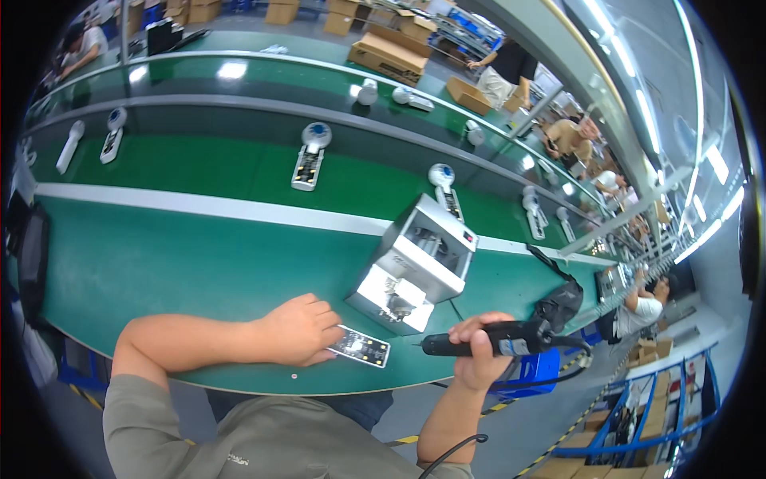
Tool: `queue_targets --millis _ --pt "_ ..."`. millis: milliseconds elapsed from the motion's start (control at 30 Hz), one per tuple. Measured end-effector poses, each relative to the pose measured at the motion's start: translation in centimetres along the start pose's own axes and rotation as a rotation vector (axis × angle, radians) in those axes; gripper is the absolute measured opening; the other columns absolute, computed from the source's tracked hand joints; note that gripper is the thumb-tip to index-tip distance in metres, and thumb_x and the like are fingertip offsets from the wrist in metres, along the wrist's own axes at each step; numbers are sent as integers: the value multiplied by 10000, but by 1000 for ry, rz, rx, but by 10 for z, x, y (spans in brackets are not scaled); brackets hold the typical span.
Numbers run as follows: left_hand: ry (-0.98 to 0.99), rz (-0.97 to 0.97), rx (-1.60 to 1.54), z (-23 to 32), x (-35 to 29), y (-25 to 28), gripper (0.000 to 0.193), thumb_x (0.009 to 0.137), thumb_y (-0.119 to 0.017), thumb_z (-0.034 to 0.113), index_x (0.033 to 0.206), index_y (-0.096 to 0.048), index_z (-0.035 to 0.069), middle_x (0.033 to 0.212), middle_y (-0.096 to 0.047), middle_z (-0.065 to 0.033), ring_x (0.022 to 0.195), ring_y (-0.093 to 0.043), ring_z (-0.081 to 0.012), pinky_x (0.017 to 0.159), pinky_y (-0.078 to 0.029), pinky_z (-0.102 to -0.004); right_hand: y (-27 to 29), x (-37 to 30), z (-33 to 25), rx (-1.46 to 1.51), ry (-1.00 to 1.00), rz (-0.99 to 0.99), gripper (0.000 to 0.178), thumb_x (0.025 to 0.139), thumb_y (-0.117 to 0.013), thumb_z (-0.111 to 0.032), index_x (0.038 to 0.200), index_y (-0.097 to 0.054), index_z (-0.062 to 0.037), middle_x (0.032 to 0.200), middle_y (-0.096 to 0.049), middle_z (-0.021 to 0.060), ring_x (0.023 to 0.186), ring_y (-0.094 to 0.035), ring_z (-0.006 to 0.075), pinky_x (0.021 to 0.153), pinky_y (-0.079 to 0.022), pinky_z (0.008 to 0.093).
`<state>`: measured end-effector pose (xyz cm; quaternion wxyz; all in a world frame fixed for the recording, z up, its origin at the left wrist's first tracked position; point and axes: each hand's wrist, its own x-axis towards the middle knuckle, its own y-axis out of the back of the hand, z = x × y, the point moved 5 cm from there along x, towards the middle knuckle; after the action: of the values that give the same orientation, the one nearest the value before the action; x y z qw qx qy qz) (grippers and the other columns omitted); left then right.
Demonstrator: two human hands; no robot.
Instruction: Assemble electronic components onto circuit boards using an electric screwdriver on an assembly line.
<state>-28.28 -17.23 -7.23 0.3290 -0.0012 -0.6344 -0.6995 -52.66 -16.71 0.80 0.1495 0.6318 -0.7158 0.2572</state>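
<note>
On the green bench my left hand (299, 329) is closed over one end of a white handheld device (363, 348). The uncovered part lies flat and shows a dark circuit board with several gold-coloured spots; its other end is hidden under my fingers. My right hand (481, 355) grips a black electric screwdriver (459, 345) with a cable at its back. The tool is held nearly level, its thin bit pointing left toward the device, apart from it. Just beyond stands a grey metal box-shaped machine (427, 255) with an open top and a red switch.
A green conveyor belt (223, 172) runs behind the bench, carrying several similar devices (311, 156) with round heads. A black pouch (558, 303) lies at the bench's right end. A tiny round piece (294, 376) sits by the front edge. Cartons (391, 52) and other people are beyond.
</note>
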Motion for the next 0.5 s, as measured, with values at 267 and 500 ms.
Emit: queue_targets --millis 267,500 --pt "-74 37 -46 -3 5 2 353 791 -683 342 1006 -613 70 1030 -626 -47 857 -580 -213 802 -442 -324 21 -4 26 -148 44 77 515 775 -655 -106 1237 -459 11 983 -615 167 867 -607 227 804 -486 325" --pt "-91 449 -195 -22 -4 40 451 760 -747 317 1098 -600 56 979 -649 -85 812 -592 -232 750 -469 -343 51 -28 76 -173 -13 193 612 773 -659 -93 1319 -403 18 1218 -535 188 1093 -534 248 948 -406 340"
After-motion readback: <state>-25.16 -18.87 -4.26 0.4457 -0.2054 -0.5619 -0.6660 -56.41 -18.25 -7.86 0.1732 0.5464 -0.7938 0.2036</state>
